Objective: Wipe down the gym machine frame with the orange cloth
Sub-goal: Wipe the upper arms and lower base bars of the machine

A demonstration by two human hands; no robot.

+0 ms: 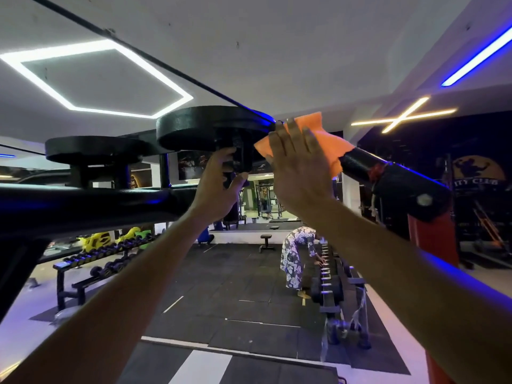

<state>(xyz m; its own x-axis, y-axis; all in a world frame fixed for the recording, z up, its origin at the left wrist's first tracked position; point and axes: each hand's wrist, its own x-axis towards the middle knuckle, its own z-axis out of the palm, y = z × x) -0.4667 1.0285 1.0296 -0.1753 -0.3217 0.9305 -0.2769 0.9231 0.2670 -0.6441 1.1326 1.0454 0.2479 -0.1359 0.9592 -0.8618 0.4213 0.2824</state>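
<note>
Both arms reach up and forward to the top of the machine. The right hand point(297, 167) lies flat with straight, slightly spread fingers, pressing the orange cloth point(321, 142) against the black tube point(360, 164) that slopes down to the right from the overhead frame; the cloth drapes over the tube's upper end, just beside the nearer of 2 round black pulleys point(210, 126). The left hand point(219, 181) is curled round a dark bracket point(241, 159) under that pulley, thumb on the right side, apparently bracing the body. To wipe well here, the flat palm should probably give way to a wrap: folding the cloth round the tube so the fingers close over it would reach the underside and the far side, which an open press likely misses. Strokes seem best drawn along the tube's length, from the pulley end down toward the bolted black sleeve point(410, 189) and the red upright point(432, 239) below it, with overlapping passes. The cable point(138, 51) running from the pulley toward the upper left is close to the cloth's top edge, so keeping the fabric clear of the groove may avoid snagging. The left grip looks worth keeping while reaching overhead. Left of the hands, the thick black beam point(83, 203) appears not yet covered by the cloth. Farther off, a dumbbell rack point(105, 259) stands at the left edge of the floor mats point(235, 286), and a person in a floral outfit point(296, 256) bends over another rack point(329, 278) at the right.
</note>
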